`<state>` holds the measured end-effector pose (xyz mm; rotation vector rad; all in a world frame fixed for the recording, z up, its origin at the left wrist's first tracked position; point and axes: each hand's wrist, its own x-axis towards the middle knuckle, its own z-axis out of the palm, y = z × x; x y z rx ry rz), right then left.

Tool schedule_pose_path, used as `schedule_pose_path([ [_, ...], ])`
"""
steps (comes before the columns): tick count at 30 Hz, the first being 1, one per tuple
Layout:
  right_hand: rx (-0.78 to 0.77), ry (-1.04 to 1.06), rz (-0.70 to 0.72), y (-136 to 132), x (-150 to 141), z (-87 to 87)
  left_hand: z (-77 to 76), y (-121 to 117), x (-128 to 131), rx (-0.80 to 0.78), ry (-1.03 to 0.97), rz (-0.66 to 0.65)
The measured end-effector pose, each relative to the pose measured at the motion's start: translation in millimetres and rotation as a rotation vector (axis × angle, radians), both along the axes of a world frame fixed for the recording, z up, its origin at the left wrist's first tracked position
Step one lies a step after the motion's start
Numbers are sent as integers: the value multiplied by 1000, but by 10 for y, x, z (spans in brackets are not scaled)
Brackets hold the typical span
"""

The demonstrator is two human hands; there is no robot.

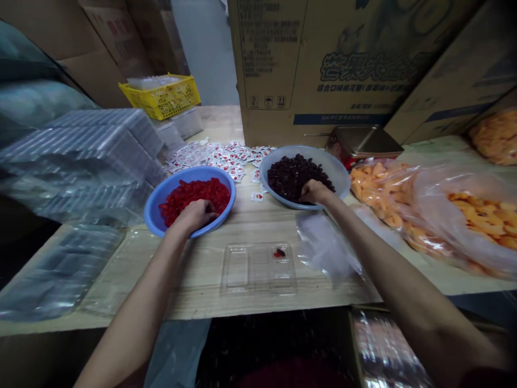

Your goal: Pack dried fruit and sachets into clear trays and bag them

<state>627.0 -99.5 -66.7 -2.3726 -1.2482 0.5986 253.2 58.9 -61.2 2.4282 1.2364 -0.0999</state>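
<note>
My left hand (197, 214) reaches into a blue bowl (151, 213) of red dried fruit (205, 191). Its fingers are curled down among the pieces, the tips partly hidden. On the other side, my right hand (315, 191) pinches at dark dried fruit (293, 175) in a pale, translucent bowl (341, 180); what sits between the fingertips is too small to make out. Between my forearms lies a clear plastic tray (258, 269) with compartments. One red piece and one dark piece (281, 252) rest in its upper right compartment.
Stacked clear trays (89, 156) stand at left below a yellow basket (165, 99). Small printed sachets (226, 156) lie behind the bowls. Clear plastic bags (327, 242), a metal tin (363, 143) and bagged orange dried fruit (383, 188) are at right. A large carton (283, 70) stands behind.
</note>
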Motion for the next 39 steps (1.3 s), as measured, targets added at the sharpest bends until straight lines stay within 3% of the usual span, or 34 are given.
schedule_pose_path([
  [6, 226, 129, -1, -92, 77, -8, 27, -65, 27, 86, -57, -69],
  [10, 398, 178, 6, -249, 16, 133, 91, -82, 19, 212, -226, 62],
  [13, 540, 259, 20, -506, -192, 265, 214, -166, 13, 219, -439, 190],
  [16, 686, 379, 72, -955, -582, 341, 352, -536, 37, 140, -751, 311],
  [18, 644, 391, 112, -1286, -907, 304, 378, -962, 94, 32, -884, 253],
  [20, 548, 369, 114, -1547, -1219, 182, 304, -1439, 184, -139, -862, 65],
  [22, 488, 366, 113, -1688, -1459, 1, 136, -1849, 294, -260, -757, -93],
  [24, 494, 341, 128, -1720, -1599, -188, -81, -2115, 408, -267, -675, -156],
  [27, 540, 221, 158, -1675, -1666, -383, -349, -2273, 546, -132, -626, -190],
  [30, 534, 134, 175, -1664, -1669, -422, -383, -2292, 567, 13, -618, -255],
  [33, 530, 132, 172, -1741, -1633, -328, -146, -2150, 402, 75, -674, -251],
  [36, 538, 166, 133, -1840, -1557, -197, 177, -1655, 118, 235, -720, -26],
  [38, 538, 176, 121, -1880, -1518, -147, 297, -1158, -40, 389, -574, 160],
  [39, 535, 180, 123, -1890, -1512, -139, 311, -900, -91, 392, -428, 186],
])
